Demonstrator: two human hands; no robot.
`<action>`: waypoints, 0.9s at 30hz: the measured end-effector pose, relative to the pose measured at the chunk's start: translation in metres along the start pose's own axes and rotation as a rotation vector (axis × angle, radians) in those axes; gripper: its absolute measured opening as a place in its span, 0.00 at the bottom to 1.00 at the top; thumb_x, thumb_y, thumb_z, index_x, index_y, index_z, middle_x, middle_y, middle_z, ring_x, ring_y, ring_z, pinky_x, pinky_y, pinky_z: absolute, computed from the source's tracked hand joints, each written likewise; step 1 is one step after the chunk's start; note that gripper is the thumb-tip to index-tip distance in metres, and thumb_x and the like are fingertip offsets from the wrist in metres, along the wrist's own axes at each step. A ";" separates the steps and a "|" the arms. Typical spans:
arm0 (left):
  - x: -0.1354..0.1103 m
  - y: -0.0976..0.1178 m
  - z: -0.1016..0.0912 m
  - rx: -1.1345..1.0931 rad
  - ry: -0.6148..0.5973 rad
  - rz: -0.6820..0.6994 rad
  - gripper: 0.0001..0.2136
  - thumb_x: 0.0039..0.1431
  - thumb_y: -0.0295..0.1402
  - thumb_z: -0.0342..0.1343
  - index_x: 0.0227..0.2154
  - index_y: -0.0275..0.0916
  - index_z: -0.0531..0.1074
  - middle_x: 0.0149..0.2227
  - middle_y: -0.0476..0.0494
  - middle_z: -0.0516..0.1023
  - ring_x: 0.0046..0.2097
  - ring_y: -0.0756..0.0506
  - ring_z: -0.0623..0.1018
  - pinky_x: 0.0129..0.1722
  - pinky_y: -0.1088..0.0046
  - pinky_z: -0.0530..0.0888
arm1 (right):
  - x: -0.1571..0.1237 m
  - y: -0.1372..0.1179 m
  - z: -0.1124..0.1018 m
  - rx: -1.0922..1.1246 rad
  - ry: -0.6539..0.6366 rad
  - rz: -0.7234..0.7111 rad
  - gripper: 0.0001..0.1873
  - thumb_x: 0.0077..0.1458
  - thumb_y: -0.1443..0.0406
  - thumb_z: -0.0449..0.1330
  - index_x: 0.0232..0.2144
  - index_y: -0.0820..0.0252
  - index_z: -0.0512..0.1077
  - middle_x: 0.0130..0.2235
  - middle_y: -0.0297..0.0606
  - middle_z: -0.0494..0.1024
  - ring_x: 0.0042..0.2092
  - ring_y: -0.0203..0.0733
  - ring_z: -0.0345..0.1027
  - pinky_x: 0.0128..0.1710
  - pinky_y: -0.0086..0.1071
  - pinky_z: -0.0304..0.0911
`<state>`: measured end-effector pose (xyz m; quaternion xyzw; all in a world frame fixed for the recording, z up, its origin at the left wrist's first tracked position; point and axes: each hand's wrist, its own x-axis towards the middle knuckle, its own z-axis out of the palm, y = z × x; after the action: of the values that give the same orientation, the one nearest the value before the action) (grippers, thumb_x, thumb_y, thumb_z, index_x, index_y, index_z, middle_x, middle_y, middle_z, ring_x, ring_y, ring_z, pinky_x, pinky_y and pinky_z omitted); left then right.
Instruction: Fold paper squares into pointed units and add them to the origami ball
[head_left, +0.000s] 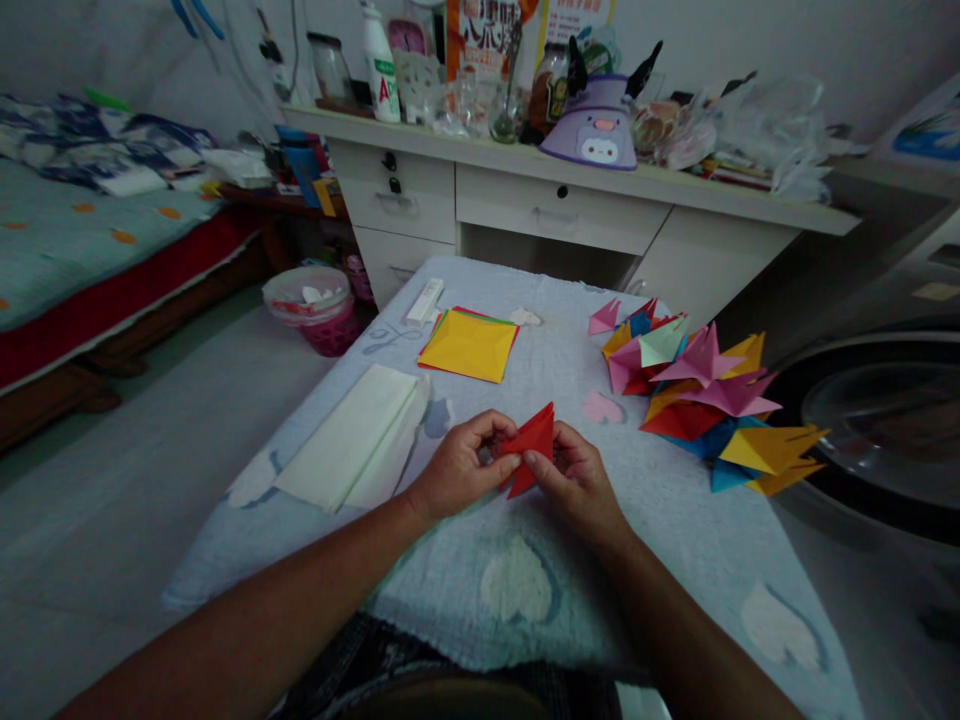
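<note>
A partly folded piece of red origami paper (534, 432) is held between both hands above the cloth-covered table. My left hand (474, 462) pinches its left side, thumb at the front. On its right side my right hand (579, 476) grips it, the thumb pressed near the middle and the other fingers mostly behind. Beyond the hands lies a stack of square origami paper (471, 345), yellow on top with red and green edges showing. To the right sits a pile of folded paper shapes (705, 356) in pink, yellow, red, blue and pale green.
A folded white sheet (346, 436) lies left of my left hand. A small white box (425, 303) stands near the paper stack. Behind the table is a white desk (517, 200) crowded with bottles and jars. A pink bin (330, 325) is at the left, a washing machine (885, 420) at the right.
</note>
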<state>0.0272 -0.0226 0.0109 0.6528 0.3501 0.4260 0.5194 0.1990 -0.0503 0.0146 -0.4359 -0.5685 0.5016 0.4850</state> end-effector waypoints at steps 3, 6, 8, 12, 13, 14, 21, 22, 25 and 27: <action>0.000 -0.001 0.001 -0.065 -0.002 -0.021 0.18 0.53 0.30 0.60 0.46 0.41 0.63 0.32 0.52 0.71 0.32 0.51 0.71 0.34 0.76 0.67 | 0.001 0.003 0.000 0.052 -0.001 0.016 0.12 0.55 0.55 0.64 0.36 0.56 0.72 0.33 0.34 0.76 0.34 0.39 0.69 0.36 0.33 0.66; 0.001 -0.002 0.000 -0.050 -0.081 -0.075 0.13 0.55 0.34 0.60 0.42 0.38 0.67 0.30 0.52 0.71 0.30 0.51 0.70 0.32 0.76 0.66 | 0.001 0.005 0.000 0.103 -0.008 0.037 0.12 0.55 0.56 0.64 0.35 0.56 0.73 0.34 0.34 0.77 0.35 0.39 0.70 0.37 0.33 0.66; 0.001 -0.003 0.000 -0.018 -0.114 -0.105 0.09 0.55 0.37 0.59 0.33 0.36 0.69 0.28 0.51 0.70 0.29 0.52 0.69 0.30 0.75 0.65 | 0.002 0.005 -0.001 0.126 -0.010 0.038 0.11 0.54 0.56 0.64 0.35 0.57 0.73 0.33 0.34 0.76 0.35 0.39 0.70 0.37 0.33 0.66; 0.001 -0.002 0.001 0.023 -0.131 -0.140 0.09 0.55 0.36 0.57 0.28 0.36 0.68 0.24 0.53 0.66 0.26 0.53 0.65 0.26 0.77 0.61 | 0.002 0.002 -0.002 0.149 0.027 0.041 0.12 0.52 0.57 0.66 0.32 0.57 0.71 0.30 0.31 0.73 0.31 0.36 0.66 0.33 0.29 0.63; 0.001 -0.002 0.002 0.035 -0.145 -0.142 0.08 0.55 0.36 0.57 0.27 0.37 0.67 0.23 0.54 0.65 0.25 0.53 0.64 0.26 0.77 0.60 | 0.002 0.001 -0.002 0.149 0.042 0.050 0.13 0.51 0.56 0.67 0.31 0.58 0.70 0.28 0.30 0.72 0.29 0.35 0.65 0.31 0.28 0.61; 0.001 -0.001 0.002 0.046 -0.159 -0.141 0.08 0.54 0.36 0.57 0.26 0.37 0.67 0.23 0.54 0.64 0.25 0.54 0.63 0.25 0.77 0.60 | 0.002 -0.001 -0.003 0.150 0.054 0.061 0.14 0.51 0.56 0.67 0.29 0.58 0.69 0.27 0.29 0.71 0.28 0.34 0.63 0.29 0.27 0.60; 0.000 0.001 0.004 0.011 -0.201 -0.142 0.08 0.52 0.36 0.59 0.29 0.37 0.68 0.25 0.53 0.65 0.26 0.53 0.65 0.26 0.77 0.61 | 0.003 -0.007 -0.006 0.145 0.086 0.046 0.15 0.51 0.56 0.66 0.26 0.58 0.68 0.24 0.29 0.69 0.27 0.33 0.61 0.28 0.28 0.58; 0.000 0.000 0.004 0.009 -0.207 -0.145 0.08 0.52 0.36 0.59 0.30 0.37 0.69 0.25 0.53 0.66 0.26 0.53 0.65 0.26 0.77 0.62 | 0.003 -0.007 -0.007 0.138 0.092 0.034 0.14 0.51 0.56 0.66 0.26 0.58 0.69 0.24 0.29 0.69 0.27 0.34 0.61 0.28 0.28 0.58; 0.000 -0.003 0.006 0.012 -0.205 -0.162 0.07 0.53 0.35 0.59 0.29 0.37 0.70 0.24 0.53 0.67 0.26 0.53 0.65 0.26 0.78 0.62 | 0.004 -0.004 -0.010 0.124 0.106 0.019 0.14 0.52 0.56 0.65 0.25 0.57 0.69 0.24 0.29 0.68 0.27 0.34 0.60 0.28 0.29 0.58; 0.001 -0.005 0.006 0.014 -0.185 -0.164 0.07 0.53 0.35 0.58 0.29 0.36 0.70 0.25 0.53 0.67 0.26 0.53 0.66 0.26 0.77 0.62 | 0.003 -0.002 -0.013 0.104 0.123 0.013 0.14 0.55 0.56 0.63 0.24 0.58 0.69 0.23 0.29 0.67 0.26 0.34 0.59 0.27 0.29 0.57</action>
<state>0.0327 -0.0232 0.0059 0.6618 0.3559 0.3176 0.5783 0.2112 -0.0452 0.0169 -0.4440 -0.5078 0.5058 0.5377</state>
